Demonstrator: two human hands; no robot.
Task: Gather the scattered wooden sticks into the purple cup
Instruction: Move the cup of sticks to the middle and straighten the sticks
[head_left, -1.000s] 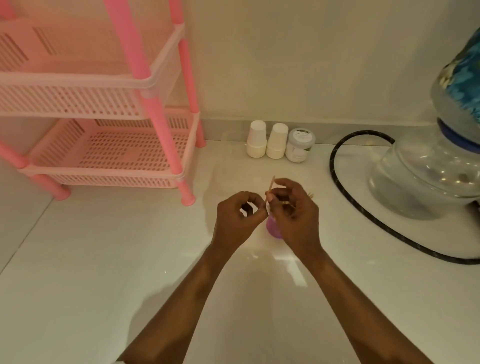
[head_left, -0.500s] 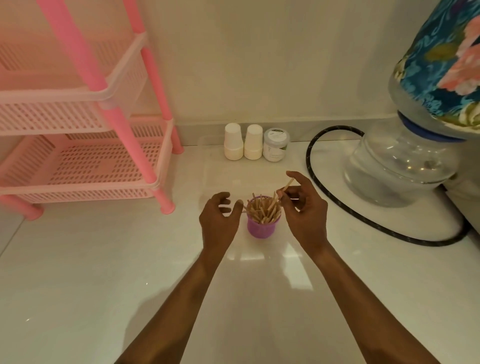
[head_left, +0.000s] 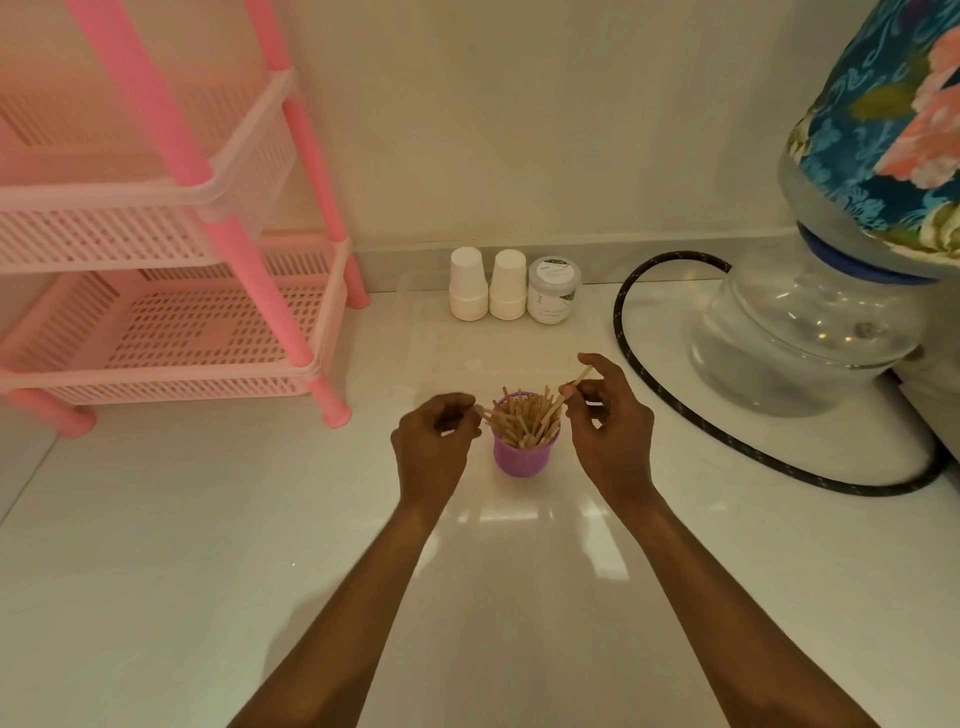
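Currently logged: the purple cup (head_left: 524, 457) stood upright on the white surface (head_left: 208, 571) between both grips, packed with wooden sticks (head_left: 522, 423). Behind it, against the wall, stood two white cups (head_left: 468, 291) and a labelled jar (head_left: 552, 291). A pink rack (head_left: 208, 312) stood to the left; a black hose (head_left: 628, 353) curved around a clear water jug (head_left: 810, 343) to the right. Nothing blocked the cup.

The right grip (head_left: 608, 421) pinched one stick (head_left: 582, 376) slanting over the rim. The left grip (head_left: 431, 441) was curled beside the rim at a stick tip; I could not tell whether it pinched it.

One second earlier both grips had met over the cup and hidden it; they had since parted.
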